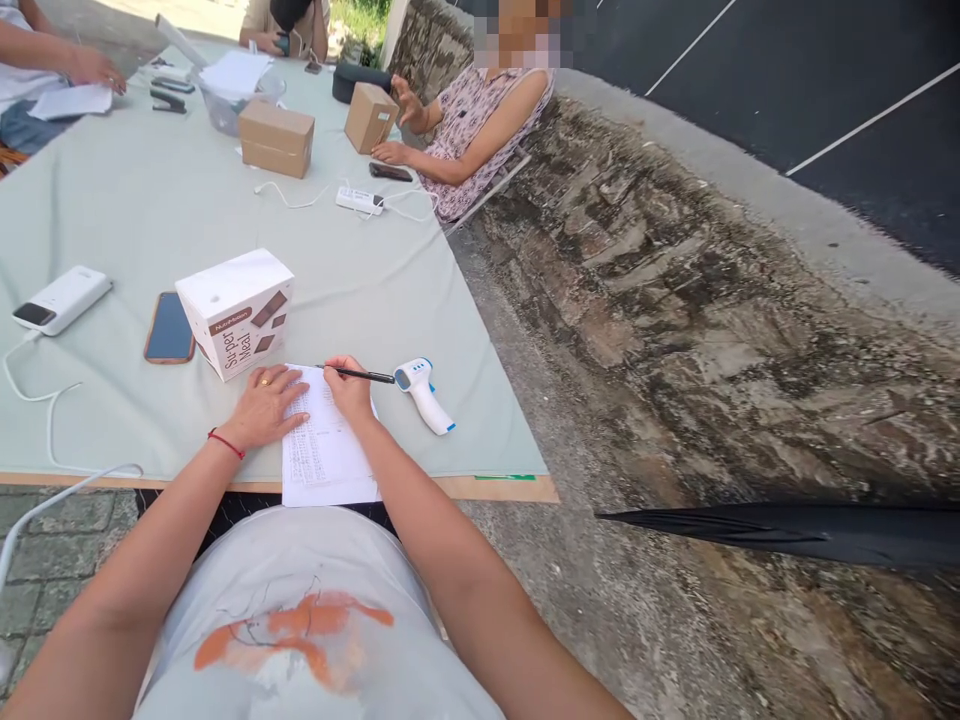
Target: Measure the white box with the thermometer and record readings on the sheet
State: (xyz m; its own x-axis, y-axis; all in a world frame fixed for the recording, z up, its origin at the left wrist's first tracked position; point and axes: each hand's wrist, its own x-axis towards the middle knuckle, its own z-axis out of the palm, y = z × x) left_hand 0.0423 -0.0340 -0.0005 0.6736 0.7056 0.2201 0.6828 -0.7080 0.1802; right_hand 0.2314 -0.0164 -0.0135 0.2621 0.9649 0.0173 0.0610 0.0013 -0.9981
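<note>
White paper: the sheet [326, 455] lies on the table [390, 290] in front of the wearer, its near end at the table's edge. The left hand [271, 402] is flat, fingers loosely spread, gripping nothing, its fingertips over the sheet's left side. The right hand [349, 390] is closed in a writing grip on the pen [366, 375], tip near the sheet's far edge; contact cannot be confirmed. For sound work, the left fingers should press evenly, clear of the line being written, and the near end should not slip off the table.

Containers: the carton [244, 310], just beyond the left hand, is closed on top; contents not visible. The large box [277, 140] and small box [372, 118] also hide their contents; a co-worker's hand [393, 153] is at the latter. The clear tub [223, 116] bears papers [236, 72]; anything deeper cannot be made out.
</note>
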